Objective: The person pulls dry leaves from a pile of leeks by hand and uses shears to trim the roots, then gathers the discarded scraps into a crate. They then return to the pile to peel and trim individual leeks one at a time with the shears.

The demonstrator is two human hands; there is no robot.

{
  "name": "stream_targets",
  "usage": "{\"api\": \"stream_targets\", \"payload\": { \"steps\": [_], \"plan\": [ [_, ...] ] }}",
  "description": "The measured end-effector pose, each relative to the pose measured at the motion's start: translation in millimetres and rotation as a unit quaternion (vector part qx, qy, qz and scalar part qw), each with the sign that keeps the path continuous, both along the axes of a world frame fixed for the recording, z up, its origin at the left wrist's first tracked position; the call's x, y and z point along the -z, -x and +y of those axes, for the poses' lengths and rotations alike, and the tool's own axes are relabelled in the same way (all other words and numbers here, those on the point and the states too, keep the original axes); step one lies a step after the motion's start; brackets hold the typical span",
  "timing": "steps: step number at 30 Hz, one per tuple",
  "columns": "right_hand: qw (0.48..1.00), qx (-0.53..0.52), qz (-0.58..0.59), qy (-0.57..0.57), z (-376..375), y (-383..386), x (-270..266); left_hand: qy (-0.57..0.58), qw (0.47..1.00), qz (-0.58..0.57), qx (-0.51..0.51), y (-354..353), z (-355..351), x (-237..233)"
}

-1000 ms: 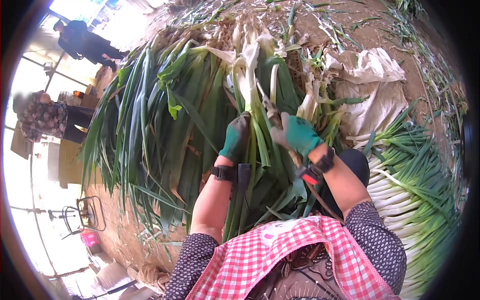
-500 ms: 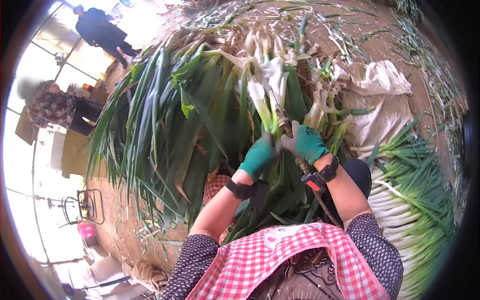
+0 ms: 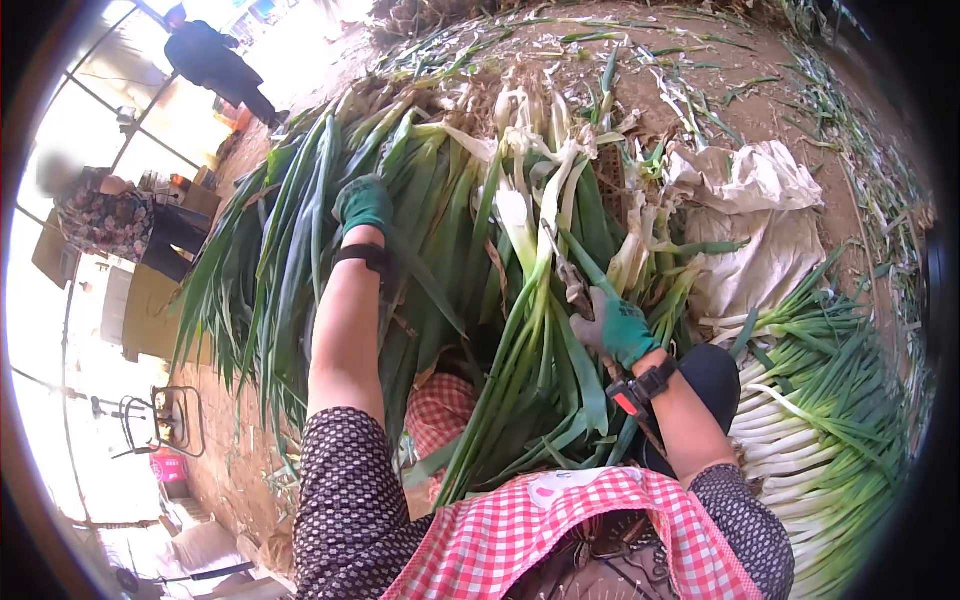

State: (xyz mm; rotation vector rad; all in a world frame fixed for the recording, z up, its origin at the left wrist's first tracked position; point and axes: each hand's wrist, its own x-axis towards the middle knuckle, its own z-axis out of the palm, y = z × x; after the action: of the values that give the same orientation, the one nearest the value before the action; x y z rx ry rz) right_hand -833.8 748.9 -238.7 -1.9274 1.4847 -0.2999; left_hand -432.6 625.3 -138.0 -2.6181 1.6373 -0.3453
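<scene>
My left hand (image 3: 363,205), in a green glove, reaches into the large pile of green onions (image 3: 300,200), its fingers curled against the leaves; what they hold is too hidden to name. In my right hand (image 3: 612,328), also gloved, is a thin metal tool (image 3: 572,280) with a hose running back past my wrist. The tool's tip lies by the white stalks of several onions (image 3: 517,222) in front of me, whose green leaves hang down towards my apron (image 3: 560,500).
Trimmed onions (image 3: 800,430) lie in a row at the right, below a whitish sack (image 3: 750,220). Leaf scraps cover the soil (image 3: 680,60) ahead. One person (image 3: 215,60) stands at the upper left, another person (image 3: 110,215) below. A metal-framed stool (image 3: 175,420) stands at the left.
My left hand has moved from the middle leaves up and left onto the pile. My right hand has shifted slightly down with the tool. The onion leaves in front have swung down and left.
</scene>
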Motion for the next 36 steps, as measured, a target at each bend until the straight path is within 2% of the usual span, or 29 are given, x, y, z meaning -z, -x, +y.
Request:
{"api": "stream_targets", "payload": {
  "steps": [3,5,7,10,13,15,17,18,19,21,22,23,24,27,28,29,31,33,35,36],
  "plan": [
    [1.0,0.0,0.009,0.019,-2,-3,7,0.011,0.994,-0.057,0.092,15,17,-9],
    [0.999,-0.004,0.003,0.052,-2,-2,12,0.031,0.988,-0.05,0.142,29,40,-13],
    [1.0,0.002,0.0,0.027,-3,-1,6,0.026,0.983,-0.038,0.175,36,56,-9],
    [0.999,0.004,-0.031,0.012,-4,-5,5,0.022,0.967,0.009,0.252,30,72,-4],
    [0.998,-0.001,-0.053,0.022,-6,-5,8,-0.077,0.935,0.149,0.313,1,57,-58],
    [0.998,-0.003,-0.06,0.017,-8,-8,11,-0.079,0.924,-0.086,0.365,-46,29,-80],
    [0.998,-0.002,-0.069,0.006,-9,-11,12,0.015,0.99,-0.079,0.116,-55,14,-87],
    [0.997,-0.001,-0.071,-0.005,-9,-11,14,0.062,0.995,-0.074,-0.013,-58,12,-89],
    [0.997,-0.001,-0.072,-0.014,-10,-13,15,-0.017,0.995,0.002,-0.101,-64,11,-84],
    [0.998,-0.002,-0.07,0.002,-12,-17,17,-0.053,0.976,0.1,-0.188,-103,3,-42],
    [0.998,0.001,-0.07,0.003,-12,-17,21,-0.011,0.977,0.122,-0.174,-118,4,-30],
    [0.998,0.005,-0.07,0.001,-11,-17,24,-0.164,0.984,0.0,-0.068,-105,11,-43],
    [0.998,0.002,-0.068,0.002,-11,-17,21,-0.313,0.941,-0.12,0.043,-77,22,-70],
    [0.997,0.001,-0.065,0.048,-8,-19,18,-0.206,0.975,0.009,0.085,-166,11,-39],
    [0.997,-0.003,-0.062,0.049,-8,-20,18,-0.085,0.992,0.092,0.026,-162,18,-38],
    [0.997,-0.006,-0.058,0.052,-8,-19,21,0.04,0.984,0.172,-0.031,-153,25,-38],
    [0.997,-0.009,-0.06,0.047,-9,-18,24,0.075,0.988,0.133,-0.02,-116,38,-40],
    [0.997,-0.012,-0.068,0.029,-10,-15,23,0.067,0.994,0.087,-0.024,-58,62,-61],
    [0.998,-0.007,-0.058,0.009,-10,-15,19,0.069,0.992,0.096,0.033,-42,87,-59],
    [0.999,-0.006,-0.052,-0.001,-9,-15,16,0.035,0.995,0.084,0.033,-25,105,-61]
  ]
}}
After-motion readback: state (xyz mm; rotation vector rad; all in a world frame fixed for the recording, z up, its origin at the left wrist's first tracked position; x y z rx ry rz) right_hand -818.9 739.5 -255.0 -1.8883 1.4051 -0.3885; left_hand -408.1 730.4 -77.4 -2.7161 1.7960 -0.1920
